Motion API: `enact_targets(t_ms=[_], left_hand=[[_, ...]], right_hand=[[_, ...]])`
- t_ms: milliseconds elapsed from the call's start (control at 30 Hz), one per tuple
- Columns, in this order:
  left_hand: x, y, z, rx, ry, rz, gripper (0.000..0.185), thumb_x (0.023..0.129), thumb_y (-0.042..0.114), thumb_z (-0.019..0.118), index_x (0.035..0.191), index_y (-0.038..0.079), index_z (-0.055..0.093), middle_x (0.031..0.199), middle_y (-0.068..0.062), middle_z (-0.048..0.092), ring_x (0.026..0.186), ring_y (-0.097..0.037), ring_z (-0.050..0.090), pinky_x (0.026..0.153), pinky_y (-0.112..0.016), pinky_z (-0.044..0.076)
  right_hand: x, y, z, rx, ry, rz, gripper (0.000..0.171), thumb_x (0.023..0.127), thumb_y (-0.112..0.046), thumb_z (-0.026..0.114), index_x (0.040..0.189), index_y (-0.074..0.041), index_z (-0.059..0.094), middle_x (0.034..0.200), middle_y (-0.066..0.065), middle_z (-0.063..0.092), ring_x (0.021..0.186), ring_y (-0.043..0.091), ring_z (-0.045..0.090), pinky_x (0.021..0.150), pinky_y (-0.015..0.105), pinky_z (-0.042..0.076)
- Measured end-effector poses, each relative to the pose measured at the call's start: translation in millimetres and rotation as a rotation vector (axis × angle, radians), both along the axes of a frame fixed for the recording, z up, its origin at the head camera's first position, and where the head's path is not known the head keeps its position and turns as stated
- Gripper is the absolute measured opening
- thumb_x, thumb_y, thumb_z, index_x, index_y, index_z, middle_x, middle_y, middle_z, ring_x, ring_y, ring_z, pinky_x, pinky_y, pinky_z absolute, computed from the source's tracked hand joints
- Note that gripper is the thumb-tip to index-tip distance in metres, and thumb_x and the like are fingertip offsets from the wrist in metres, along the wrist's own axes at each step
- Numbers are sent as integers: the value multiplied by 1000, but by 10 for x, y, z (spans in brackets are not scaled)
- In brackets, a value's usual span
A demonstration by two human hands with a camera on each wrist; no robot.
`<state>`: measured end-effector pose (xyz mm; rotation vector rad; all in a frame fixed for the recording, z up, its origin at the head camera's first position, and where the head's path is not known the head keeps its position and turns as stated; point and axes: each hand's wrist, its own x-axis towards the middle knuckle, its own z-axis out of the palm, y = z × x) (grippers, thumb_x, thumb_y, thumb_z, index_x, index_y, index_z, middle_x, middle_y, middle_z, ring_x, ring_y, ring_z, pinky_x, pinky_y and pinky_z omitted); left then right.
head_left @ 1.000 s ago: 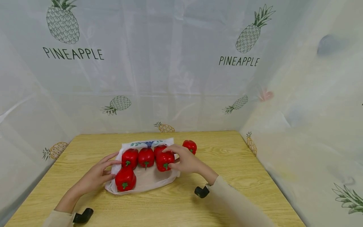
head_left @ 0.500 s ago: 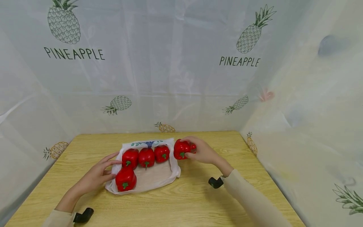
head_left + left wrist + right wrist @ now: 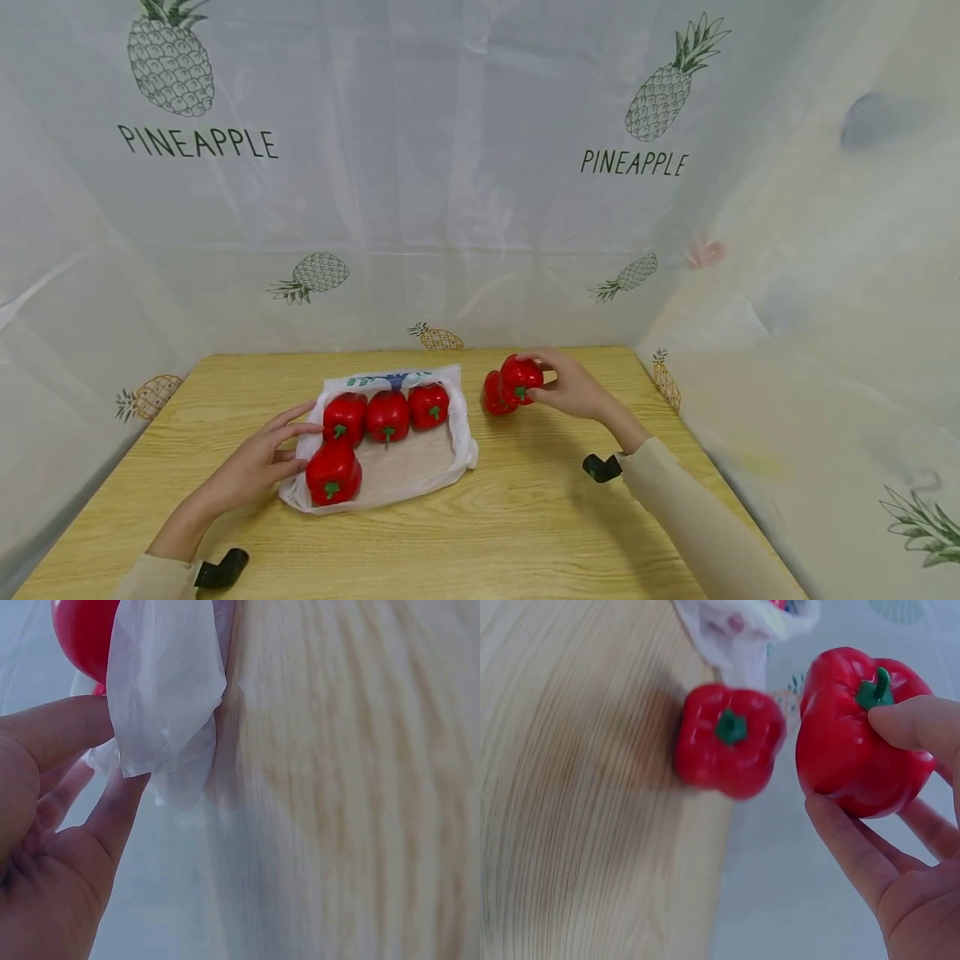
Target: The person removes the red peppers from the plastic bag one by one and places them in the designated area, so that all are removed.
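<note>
In the head view my right hand (image 3: 576, 393) holds a red bell pepper (image 3: 522, 372) with a green stem, raised over the right part of the table. The right wrist view shows the thumb beside the stem of this bell pepper (image 3: 855, 742) and fingers under its side. Just left of it, a second bell pepper (image 3: 493, 395) stands on the table. My left hand (image 3: 258, 462) rests with spread fingers at the left edge of a white plastic bag (image 3: 420, 483). Inside lie several more bell peppers (image 3: 387, 414), one of them (image 3: 333, 473) near the left thumb.
The wood-grain table (image 3: 540, 517) carries everything. A pale curtain (image 3: 465, 208) printed with pineapples hangs behind it and along both sides. Black angled pieces (image 3: 222, 570) stick out at each wrist, beside the beige sleeves.
My right hand has lifted a bell pepper out of the bag's right side and carried it rightward, past the one standing on the table. The left hand has stayed in place.
</note>
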<state>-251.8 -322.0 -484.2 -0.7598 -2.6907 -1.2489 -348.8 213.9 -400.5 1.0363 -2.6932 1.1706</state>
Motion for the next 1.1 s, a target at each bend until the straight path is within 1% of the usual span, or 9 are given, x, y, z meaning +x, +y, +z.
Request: enact_targets(t_ms=[33, 100, 167, 400, 600, 767, 833, 1000, 1100], left_hand=[[-5, -1, -8, 1, -1, 1, 56, 88, -4, 82, 139, 13, 67, 170, -21, 31, 137, 5, 45, 90, -21, 59], [-14, -8, -20, 4, -1, -6, 56, 88, -5, 81, 139, 12, 67, 170, -22, 30, 133, 16, 39, 90, -20, 58], [-15, -9, -24, 10, 6, -10, 56, 87, -6, 82, 139, 12, 67, 169, -22, 31, 133, 17, 38, 89, -20, 59], [2, -6, -4, 0, 19, -3, 55, 88, -4, 82, 138, 12, 68, 169, -22, 32, 140, -14, 48, 89, -25, 61], [7, 2, 18, 0, 11, -14, 55, 88, -4, 82, 138, 11, 67, 169, -22, 32, 137, -38, 49, 88, -30, 63], [5, 3, 14, 0, 13, -7, 55, 87, -5, 83, 137, 12, 68, 169, -22, 32, 138, -29, 50, 87, -26, 62], [6, 6, 13, 0, 20, -9, 54, 87, -5, 83, 137, 11, 68, 169, -22, 33, 138, -29, 51, 87, -25, 62], [9, 10, 20, -4, 19, -11, 53, 88, -4, 82, 137, 10, 68, 169, -22, 33, 136, -44, 48, 87, -27, 62], [8, 10, 21, -6, 5, -1, 53, 88, -4, 82, 137, 10, 68, 169, -22, 32, 138, -48, 46, 88, -29, 63]], right_hand=[[-8, 34, -2, 1, 1, -8, 55, 95, 3, 76, 146, -10, 59, 145, 11, 60, 124, 36, 64, 85, 32, 64], [-25, 99, -8, 2, 3, -17, 56, 95, 3, 76, 146, -9, 58, 146, 13, 59, 125, 39, 64, 85, 33, 64], [-44, 157, -16, 2, 0, -25, 56, 95, 3, 76, 147, -9, 58, 147, 14, 58, 126, 41, 63, 85, 34, 64], [-102, 305, -49, 3, 12, -35, 55, 96, 4, 75, 147, -8, 59, 148, 17, 58, 125, 45, 63, 85, 37, 65], [-140, 405, -78, -2, 11, -33, 54, 97, 5, 73, 147, -5, 58, 149, 21, 57, 125, 51, 61, 84, 39, 65], [-166, 436, -98, 5, 1, -34, 55, 96, 6, 73, 148, -4, 57, 150, 21, 55, 125, 50, 61, 84, 39, 65], [-176, 442, -108, 11, 2, -35, 55, 96, 6, 73, 148, -4, 57, 150, 21, 55, 125, 50, 61, 84, 38, 65], [-214, 464, -144, 16, 9, -33, 55, 96, 7, 72, 148, -2, 57, 149, 23, 55, 125, 51, 61, 84, 39, 65], [-236, 472, -163, 23, 8, -33, 55, 96, 7, 72, 148, -3, 57, 150, 22, 55, 125, 50, 61, 84, 40, 65]])
